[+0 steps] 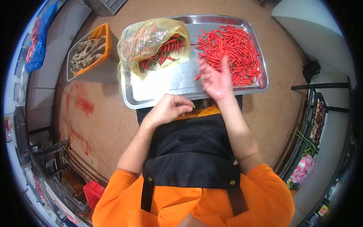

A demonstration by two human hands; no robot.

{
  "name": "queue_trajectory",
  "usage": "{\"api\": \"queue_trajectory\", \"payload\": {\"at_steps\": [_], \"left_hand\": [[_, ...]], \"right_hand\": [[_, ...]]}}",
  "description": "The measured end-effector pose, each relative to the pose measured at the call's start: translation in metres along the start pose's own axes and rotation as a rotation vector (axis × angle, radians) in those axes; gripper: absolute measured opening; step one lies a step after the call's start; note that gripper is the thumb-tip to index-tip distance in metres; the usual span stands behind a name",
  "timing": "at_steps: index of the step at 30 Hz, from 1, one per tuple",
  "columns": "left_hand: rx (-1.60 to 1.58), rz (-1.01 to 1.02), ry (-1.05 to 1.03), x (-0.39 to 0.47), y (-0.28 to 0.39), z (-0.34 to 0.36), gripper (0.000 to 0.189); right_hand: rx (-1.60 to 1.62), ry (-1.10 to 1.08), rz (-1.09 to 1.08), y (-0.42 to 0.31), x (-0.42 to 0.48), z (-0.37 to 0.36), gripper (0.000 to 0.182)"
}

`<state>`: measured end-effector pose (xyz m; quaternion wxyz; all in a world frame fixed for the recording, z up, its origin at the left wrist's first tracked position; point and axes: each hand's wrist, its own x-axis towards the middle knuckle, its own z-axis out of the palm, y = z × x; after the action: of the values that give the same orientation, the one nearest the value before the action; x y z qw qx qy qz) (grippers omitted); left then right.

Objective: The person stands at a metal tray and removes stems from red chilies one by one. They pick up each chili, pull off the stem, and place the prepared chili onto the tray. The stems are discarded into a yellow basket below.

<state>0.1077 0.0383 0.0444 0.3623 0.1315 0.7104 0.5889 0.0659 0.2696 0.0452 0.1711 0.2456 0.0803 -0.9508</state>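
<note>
A large metal tray [181, 88] lies before me. A pile of red chili peppers [235, 54] covers its right side. On its left side rests a translucent yellow plastic bag [141, 37], its mouth open on more red chilies with green stems [167, 51]. My left hand [175, 107] is at the tray's near edge, thumb and fingertips pinched on a small green piece, perhaps a chili stem. Below those fingertips an orange bag [208, 112] shows between my black apron and the tray. My right hand [217, 79], slightly blurred, is over the near edge of the chili pile, palm up with fingers apart.
A grey bin [113, 56] with an orange liner holds crumpled brownish material at the left. A grey crate [106, 7] stands at the far left. Red stains mark the tiled floor [124, 119]. Shelving with produce [319, 119] lines the right; a red container [93, 193] is low at left.
</note>
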Motion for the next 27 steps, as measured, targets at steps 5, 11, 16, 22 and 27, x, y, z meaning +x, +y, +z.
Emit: {"api": "queue_trajectory", "payload": {"at_steps": [5,11,16,22,27], "left_hand": [[0.777,0.194,0.092,-0.003,-0.025,0.026,0.023],[0.665,0.177,0.127,-0.011,-0.020,0.016,0.024],[0.358,0.150,0.513,-0.003,-0.024,-0.007,0.023],[-0.150,0.108,0.594,0.031,-0.023,-0.010,0.034],[-0.614,0.085,0.446,0.037,-0.015,0.005,0.024]], "right_hand": [[-1.549,-0.010,-0.515,0.035,0.068,-0.011,0.045],[-2.293,0.161,-0.869,0.048,0.128,0.009,0.028],[-2.346,0.252,-0.573,0.043,0.116,0.013,0.025],[-1.492,0.075,-0.418,0.047,0.076,-0.014,0.022],[-0.856,0.009,-0.218,0.062,0.024,-0.014,0.010]]}}
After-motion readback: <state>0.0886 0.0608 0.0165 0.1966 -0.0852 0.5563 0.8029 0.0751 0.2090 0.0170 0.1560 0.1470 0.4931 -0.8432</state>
